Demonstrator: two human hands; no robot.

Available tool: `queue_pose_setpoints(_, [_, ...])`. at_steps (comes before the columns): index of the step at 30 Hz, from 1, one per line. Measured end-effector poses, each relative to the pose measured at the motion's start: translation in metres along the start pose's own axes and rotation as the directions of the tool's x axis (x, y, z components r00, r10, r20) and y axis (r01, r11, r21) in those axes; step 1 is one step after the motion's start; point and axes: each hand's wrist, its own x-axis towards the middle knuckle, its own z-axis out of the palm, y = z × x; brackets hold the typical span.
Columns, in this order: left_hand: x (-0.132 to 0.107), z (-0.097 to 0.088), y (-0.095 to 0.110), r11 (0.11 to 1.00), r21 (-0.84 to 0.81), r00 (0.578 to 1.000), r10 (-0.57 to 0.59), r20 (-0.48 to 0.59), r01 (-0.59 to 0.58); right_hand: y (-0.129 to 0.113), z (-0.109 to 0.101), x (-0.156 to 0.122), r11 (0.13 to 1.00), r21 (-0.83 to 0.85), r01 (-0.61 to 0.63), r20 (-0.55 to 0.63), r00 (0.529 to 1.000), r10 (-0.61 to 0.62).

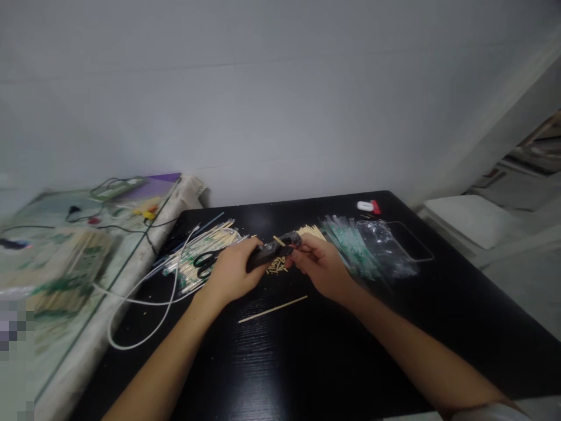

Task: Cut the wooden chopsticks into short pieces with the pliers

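My left hand (236,263) is wrapped round a dark, elongated tool (265,252), held just above the black table. A short piece of pale wooden stick (278,240) shows at the tool's top. At the tool's far right end, my right hand (324,266) is closed in a pinch; its fingertips meet the dark part, and what lies between them is unclear. Below the hands lie many small cut stick bits (277,266). One loose thin wooden stick (272,310) rests nearer to me. Black-handled scissors (205,263) lie beside my left hand.
Wrapped sticks with green print (188,260) lie left, bare sticks (310,230) behind my right hand. Clear green-printed wrappers (353,237) and a plastic bag (390,242) are right. A white cable (169,307) loops at left. A white case (364,206) sits at the back.
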Motion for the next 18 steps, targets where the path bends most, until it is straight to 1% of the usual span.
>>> queue_pose_setpoints(5, [-0.0005,-0.0001,0.0005,1.0,0.009,1.0,-0.003,-0.006,0.003,0.0002,0.0005,-0.0003,1.0,0.027,-0.009,0.008,1.0,0.009])
queue_pose_setpoints(11, [-0.0002,-0.001,0.0011,0.999,0.001,0.999,0.034,-0.03,-0.034,0.0015,-0.0002,-0.0006,0.988,0.139,-0.062,0.099,0.994,0.048])
queue_pose_setpoints(14, [0.0001,-0.0014,0.0007,0.999,-0.007,0.999,0.044,-0.031,-0.044,0.002,-0.0007,-0.0001,0.971,0.215,-0.108,0.153,0.985,0.075])
queue_pose_setpoints(18, [-0.0001,-0.0023,0.0007,0.997,-0.03,0.997,0.068,-0.022,-0.069,0.0066,-0.0015,0.0002,0.923,0.316,-0.221,0.241,0.959,0.147])
